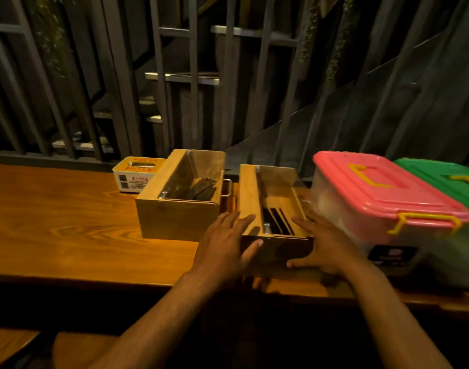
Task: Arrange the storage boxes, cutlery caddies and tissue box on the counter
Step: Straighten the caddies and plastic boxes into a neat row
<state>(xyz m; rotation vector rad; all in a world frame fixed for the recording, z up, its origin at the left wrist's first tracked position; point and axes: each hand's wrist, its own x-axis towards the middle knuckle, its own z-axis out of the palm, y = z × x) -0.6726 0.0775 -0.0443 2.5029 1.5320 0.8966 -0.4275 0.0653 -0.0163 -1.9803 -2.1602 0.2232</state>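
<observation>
Left hand (pixel 225 243) and right hand (pixel 322 246), fingers spread, press the sides of the right caddy (pixel 274 209) on the bench (pixel 68 230); it holds dark cutlery. Left caddy (pixel 180 198) likewise. Tissue box (pixel 136 174) behind.

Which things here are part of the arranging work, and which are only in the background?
Job: tissue box, left caddy, right caddy between left hand and right hand, pink-lid box, green-lid box, counter.
Background: railing, stairs, hanging plants.
</observation>
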